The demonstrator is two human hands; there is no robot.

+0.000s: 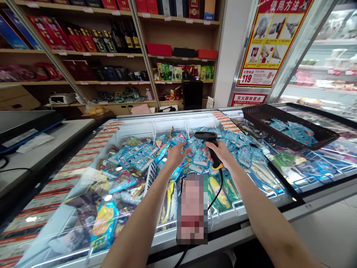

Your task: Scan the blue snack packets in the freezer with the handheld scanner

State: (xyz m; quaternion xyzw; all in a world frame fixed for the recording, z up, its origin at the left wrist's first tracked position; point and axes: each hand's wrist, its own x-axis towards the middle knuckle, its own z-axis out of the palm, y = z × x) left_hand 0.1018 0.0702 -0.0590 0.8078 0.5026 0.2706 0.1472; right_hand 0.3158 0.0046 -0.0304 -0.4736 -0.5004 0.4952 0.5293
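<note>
Scanner (214, 152) is rocking black with yellow trim, packets (245, 157) are showing bright blue with white barcode patches, basket (258, 114) is sporting dark brown weave, price labels (69, 169) are running orange-and-white stripes, poster (271, 46) is going red and yellow.

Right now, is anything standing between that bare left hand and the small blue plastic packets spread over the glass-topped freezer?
Nothing visible does. The bare left hand is at the small blue plastic packets, though contact is hard to tell. The black pistol-shaped scanner in the bare right hand is off to its right.
</note>
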